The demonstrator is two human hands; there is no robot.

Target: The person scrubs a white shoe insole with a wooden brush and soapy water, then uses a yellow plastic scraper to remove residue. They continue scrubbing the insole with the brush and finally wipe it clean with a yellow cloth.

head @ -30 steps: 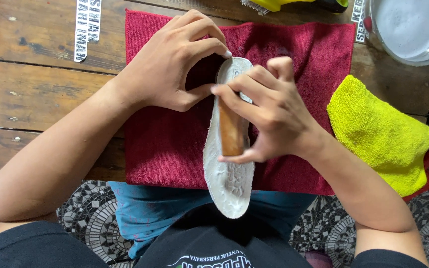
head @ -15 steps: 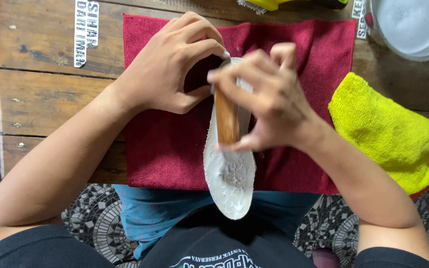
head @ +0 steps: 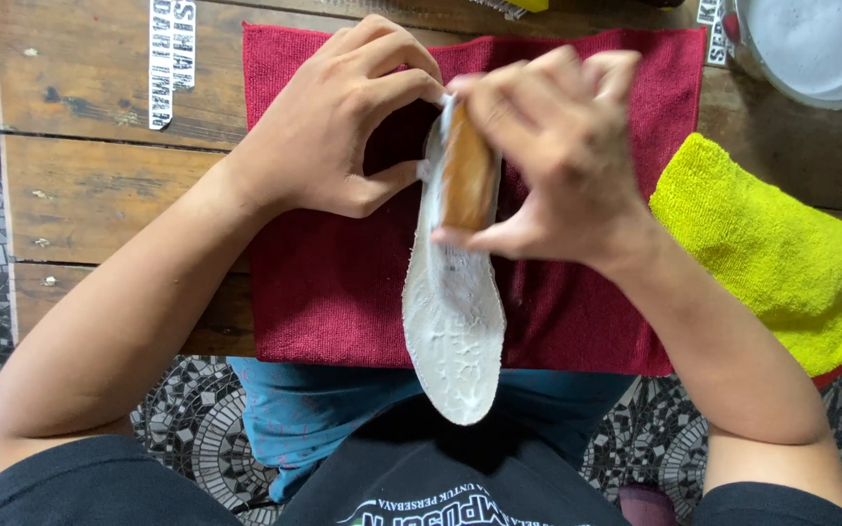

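A white, foam-covered shoe insole [head: 450,331] lies lengthwise over the red towel [head: 324,273], its near end jutting past the table edge towards me. My left hand [head: 343,127] pinches the insole's far end. My right hand [head: 557,156], blurred by motion, grips a brown wooden brush [head: 467,180] pressed onto the insole's upper half.
The red towel covers a worn wooden table [head: 90,156]. A folded yellow cloth [head: 772,244] lies to the right. A metal bowl of white foam [head: 811,44] stands at the far right corner. Patterned floor tiles [head: 187,429] show below the table edge.
My right hand has slid the brush along the insole away from me, towards its far end near my left hand's fingers. My left hand keeps its grip.
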